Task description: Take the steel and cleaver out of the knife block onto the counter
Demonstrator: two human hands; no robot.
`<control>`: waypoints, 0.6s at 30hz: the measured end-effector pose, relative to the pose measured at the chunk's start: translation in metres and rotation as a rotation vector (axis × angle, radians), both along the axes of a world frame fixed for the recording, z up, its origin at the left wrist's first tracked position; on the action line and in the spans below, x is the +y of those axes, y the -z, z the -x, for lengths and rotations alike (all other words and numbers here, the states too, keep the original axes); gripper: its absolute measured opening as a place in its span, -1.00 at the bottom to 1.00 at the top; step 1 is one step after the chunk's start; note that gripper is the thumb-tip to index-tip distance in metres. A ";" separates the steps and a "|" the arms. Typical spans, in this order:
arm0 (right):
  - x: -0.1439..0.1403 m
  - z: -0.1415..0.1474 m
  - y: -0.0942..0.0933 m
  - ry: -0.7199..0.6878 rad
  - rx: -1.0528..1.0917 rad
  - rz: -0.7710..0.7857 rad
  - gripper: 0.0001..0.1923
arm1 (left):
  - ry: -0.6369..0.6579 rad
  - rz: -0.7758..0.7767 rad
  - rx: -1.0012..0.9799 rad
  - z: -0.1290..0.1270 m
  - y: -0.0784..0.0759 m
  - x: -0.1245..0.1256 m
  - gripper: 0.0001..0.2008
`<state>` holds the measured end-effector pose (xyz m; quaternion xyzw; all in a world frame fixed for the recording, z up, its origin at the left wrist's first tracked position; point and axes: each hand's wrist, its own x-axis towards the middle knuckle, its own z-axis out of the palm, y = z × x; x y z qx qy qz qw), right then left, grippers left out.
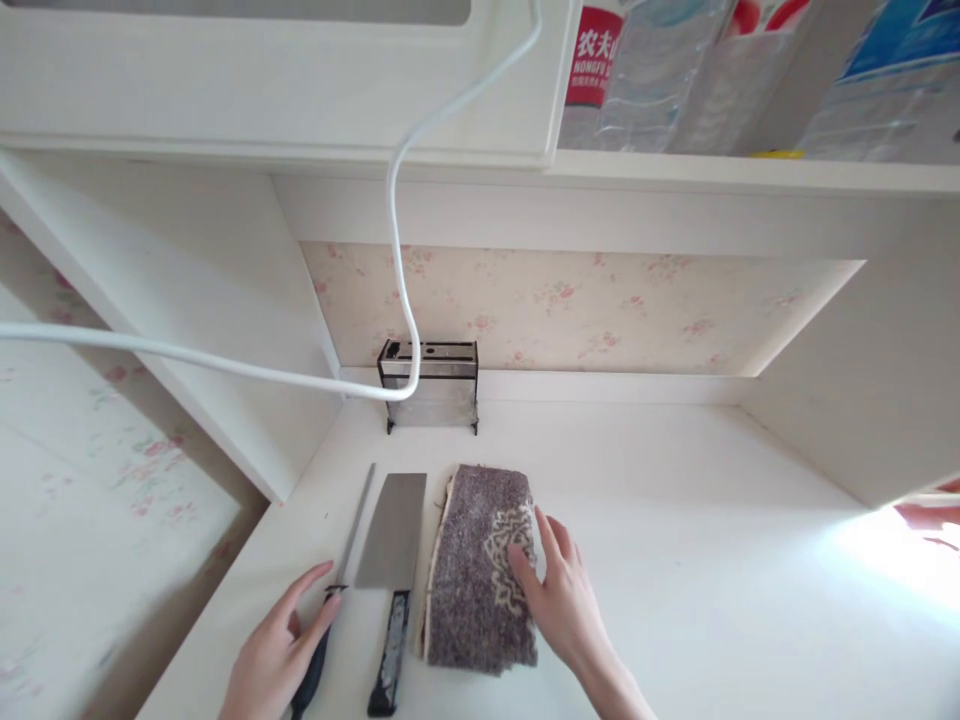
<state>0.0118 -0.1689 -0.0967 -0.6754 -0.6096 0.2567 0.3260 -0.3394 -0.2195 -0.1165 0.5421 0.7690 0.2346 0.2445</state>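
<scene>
A honing steel (357, 520) with a thin metal rod and a dark handle lies on the white surface at the left. My left hand (277, 640) is beside its handle, fingers apart, with the thumb tip at the guard. Right of it lies a cleaver (395, 535) with a broad grey blade and a worn black handle. A folded piece of grey-brown carpet (469, 570) with a cream pattern lies right of the cleaver. My right hand (559, 590) pinches its right edge, thumb on top and fingers along the side.
A small black-framed metal and clear holder (431, 385) stands against the back wall. A white cable (397, 230) hangs across the view in front. Above, a white cabinet (277, 90) and a shelf with plastic bottles (660, 75) overhang the surface. Side panels (210, 290) bound the nook.
</scene>
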 end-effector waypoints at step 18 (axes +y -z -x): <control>-0.007 0.018 -0.005 -0.438 0.087 -0.243 -0.67 | -0.303 -0.228 -0.291 -0.091 -0.034 -0.040 -0.51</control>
